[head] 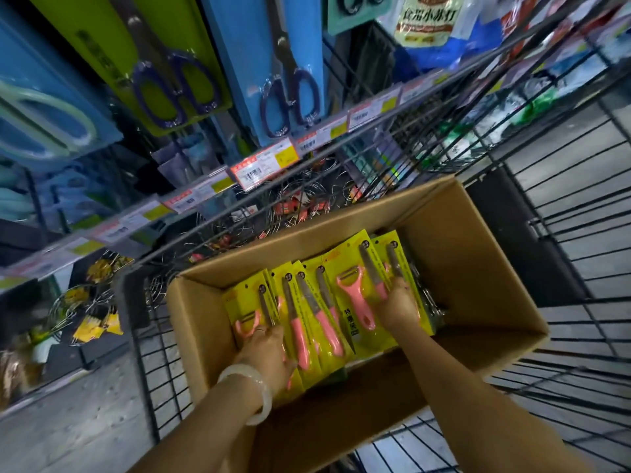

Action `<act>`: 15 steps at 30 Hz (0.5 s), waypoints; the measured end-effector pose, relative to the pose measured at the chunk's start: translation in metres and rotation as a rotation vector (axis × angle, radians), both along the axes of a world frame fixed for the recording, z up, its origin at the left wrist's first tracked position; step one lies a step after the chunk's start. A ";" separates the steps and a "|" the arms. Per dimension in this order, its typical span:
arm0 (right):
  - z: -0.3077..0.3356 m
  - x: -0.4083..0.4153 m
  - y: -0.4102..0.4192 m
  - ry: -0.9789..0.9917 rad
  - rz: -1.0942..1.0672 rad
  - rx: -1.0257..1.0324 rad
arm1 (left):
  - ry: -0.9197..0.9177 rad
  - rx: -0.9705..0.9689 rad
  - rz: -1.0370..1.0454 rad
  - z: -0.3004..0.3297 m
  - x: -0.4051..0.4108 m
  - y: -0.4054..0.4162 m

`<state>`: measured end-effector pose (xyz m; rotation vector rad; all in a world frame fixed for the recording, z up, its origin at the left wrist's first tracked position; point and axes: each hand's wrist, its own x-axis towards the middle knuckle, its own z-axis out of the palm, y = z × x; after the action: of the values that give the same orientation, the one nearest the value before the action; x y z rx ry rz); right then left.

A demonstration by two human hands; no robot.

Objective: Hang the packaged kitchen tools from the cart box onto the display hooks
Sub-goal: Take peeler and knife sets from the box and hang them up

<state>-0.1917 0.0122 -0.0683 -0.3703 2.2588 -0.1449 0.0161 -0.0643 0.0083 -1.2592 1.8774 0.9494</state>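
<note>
Packs: the yellow carded packs (327, 302) lie fanned in a row inside the cardboard box (478, 268) in the wire cart (563, 216), right under your fingers; none is on a hook yet.
Left hand: your left hand (269, 353) rests on the pack at the left end of the row, fingers curled down over its lower edge beside a pink peeler; whether they pinch the card or only press it you cannot tell from here.
Right hand: your right hand (399, 305) lies on the packs at the right end, fingers reaching forward over the knife blisters, loosely together, probably gathering rather than gripping.
Weight: judge each pack light; a stack of several has some heft but is still easy for one hand.
Stiffness: the card backing is thin and will likely bend if you lift by one corner; the clear blister over the pink handles looks glossy and could slip past your fingertips.
Where to hold: pinch the lower card edge nearest your palm, thumb on the front, leaving the hang hole at the far top edge, beyond your fingertips, free for the hook.
Caution: blades sit under plastic, so avoid squeezing the blister.
Display: hanging scissors packs (290, 63) above your knuckles show where the hooks are.
</note>
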 end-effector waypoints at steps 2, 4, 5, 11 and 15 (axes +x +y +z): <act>0.009 0.002 0.005 -0.036 -0.103 -0.100 | 0.026 0.017 0.020 0.005 -0.003 0.001; 0.022 0.007 0.013 -0.120 -0.262 -0.205 | 0.051 0.026 0.055 0.009 -0.007 0.003; 0.030 0.011 0.017 -0.152 -0.298 -0.251 | 0.064 0.031 0.082 0.010 -0.008 0.004; 0.073 0.061 0.025 -0.407 -0.335 -0.413 | 0.252 0.090 0.454 0.009 -0.014 0.012; 0.088 0.083 0.028 -0.482 -0.386 -0.488 | 0.375 0.095 0.761 0.008 -0.008 0.015</act>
<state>-0.1089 0.0398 0.0199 -0.1215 1.7704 -0.8978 0.0078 -0.0498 0.0167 -1.8837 1.5765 1.7442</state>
